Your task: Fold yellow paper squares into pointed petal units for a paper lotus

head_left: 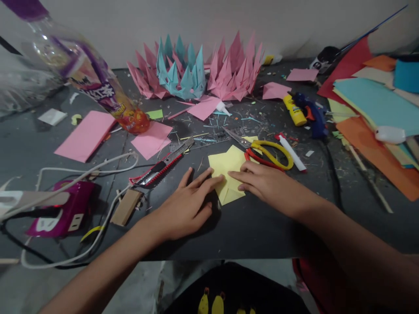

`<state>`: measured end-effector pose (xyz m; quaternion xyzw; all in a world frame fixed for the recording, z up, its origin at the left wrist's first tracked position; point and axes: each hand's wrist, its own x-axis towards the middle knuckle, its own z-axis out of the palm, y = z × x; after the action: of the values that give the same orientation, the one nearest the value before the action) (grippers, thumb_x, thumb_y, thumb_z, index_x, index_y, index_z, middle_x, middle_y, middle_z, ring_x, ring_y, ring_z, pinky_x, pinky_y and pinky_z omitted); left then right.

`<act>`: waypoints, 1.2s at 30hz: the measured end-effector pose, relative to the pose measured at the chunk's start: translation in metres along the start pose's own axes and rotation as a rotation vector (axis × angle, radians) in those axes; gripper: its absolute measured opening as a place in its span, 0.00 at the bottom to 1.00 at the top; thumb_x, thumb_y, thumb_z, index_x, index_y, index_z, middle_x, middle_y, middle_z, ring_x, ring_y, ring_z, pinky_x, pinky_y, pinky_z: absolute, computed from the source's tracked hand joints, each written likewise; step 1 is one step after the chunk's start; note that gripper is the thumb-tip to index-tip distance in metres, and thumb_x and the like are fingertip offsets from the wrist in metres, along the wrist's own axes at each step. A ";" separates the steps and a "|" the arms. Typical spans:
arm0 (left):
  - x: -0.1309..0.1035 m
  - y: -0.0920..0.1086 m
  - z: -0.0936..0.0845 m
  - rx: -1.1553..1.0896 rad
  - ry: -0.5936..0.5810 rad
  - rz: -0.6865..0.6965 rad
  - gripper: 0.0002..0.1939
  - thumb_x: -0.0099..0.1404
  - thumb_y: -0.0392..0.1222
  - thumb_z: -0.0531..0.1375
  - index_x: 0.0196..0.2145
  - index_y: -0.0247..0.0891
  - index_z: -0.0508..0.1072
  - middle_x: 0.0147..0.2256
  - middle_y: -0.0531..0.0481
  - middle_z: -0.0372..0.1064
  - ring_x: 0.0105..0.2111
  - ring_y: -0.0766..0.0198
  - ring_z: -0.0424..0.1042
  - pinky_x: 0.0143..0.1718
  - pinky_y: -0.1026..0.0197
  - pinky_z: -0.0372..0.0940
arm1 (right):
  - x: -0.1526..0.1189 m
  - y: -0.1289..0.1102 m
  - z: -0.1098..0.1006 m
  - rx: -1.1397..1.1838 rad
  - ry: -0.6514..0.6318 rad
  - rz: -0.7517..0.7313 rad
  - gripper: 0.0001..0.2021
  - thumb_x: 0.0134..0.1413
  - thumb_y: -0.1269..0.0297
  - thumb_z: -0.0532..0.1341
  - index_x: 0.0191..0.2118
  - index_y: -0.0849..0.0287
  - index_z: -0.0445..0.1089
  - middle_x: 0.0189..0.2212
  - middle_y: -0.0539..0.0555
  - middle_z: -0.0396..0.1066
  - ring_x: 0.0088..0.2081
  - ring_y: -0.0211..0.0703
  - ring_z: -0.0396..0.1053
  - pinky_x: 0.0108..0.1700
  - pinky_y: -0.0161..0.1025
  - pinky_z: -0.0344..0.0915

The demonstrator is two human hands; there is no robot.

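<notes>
Folded yellow paper (231, 163) lies on the dark table in front of me, with creases and a flap at its lower edge. My left hand (191, 205) is open, its fingers spread and the index fingertip pressing the paper's left part. From the other side, my right hand (266, 183) rests open with its index finger stretched onto the paper and the other fingers slightly bent. Scissors (271, 152) with yellow and red handles lie just beyond the right hand. Beyond the left hand is a red box cutter (162, 163).
Pink and blue folded-paper crowns (181, 74) stand at the back. A drink bottle (98, 83) rises at left, near a purple power socket (65, 209) with cables. To the right are a blue glue gun (314, 115), a yellow glue stick (294, 110) and coloured paper sheets (373, 104).
</notes>
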<state>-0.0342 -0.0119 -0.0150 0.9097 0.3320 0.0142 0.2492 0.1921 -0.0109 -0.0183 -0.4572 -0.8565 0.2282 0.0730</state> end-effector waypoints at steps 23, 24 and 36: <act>0.009 0.002 0.021 0.309 0.595 -0.066 0.08 0.63 0.37 0.55 0.36 0.36 0.74 0.29 0.49 0.74 0.30 0.64 0.72 0.50 0.51 0.62 | 0.001 0.001 0.008 0.042 0.065 0.006 0.10 0.60 0.69 0.52 0.42 0.57 0.70 0.29 0.53 0.63 0.31 0.39 0.64 0.31 0.34 0.60; 0.011 0.004 0.020 0.290 0.561 -0.079 0.07 0.63 0.37 0.56 0.36 0.36 0.74 0.30 0.49 0.74 0.31 0.63 0.72 0.46 0.53 0.64 | 0.002 0.002 0.009 0.024 0.054 -0.007 0.11 0.59 0.71 0.53 0.43 0.56 0.69 0.29 0.53 0.63 0.31 0.39 0.64 0.30 0.33 0.60; 0.044 0.002 -0.013 -0.244 0.190 -0.266 0.02 0.57 0.37 0.61 0.28 0.36 0.73 0.27 0.52 0.72 0.26 0.66 0.69 0.26 0.66 0.59 | 0.001 0.003 -0.005 0.063 0.034 0.031 0.15 0.55 0.66 0.57 0.48 0.60 0.67 0.42 0.58 0.67 0.42 0.46 0.68 0.44 0.43 0.64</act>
<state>-0.0016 0.0193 -0.0088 0.8154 0.4670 0.1071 0.3249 0.1957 -0.0075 -0.0156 -0.4716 -0.8404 0.2483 0.0985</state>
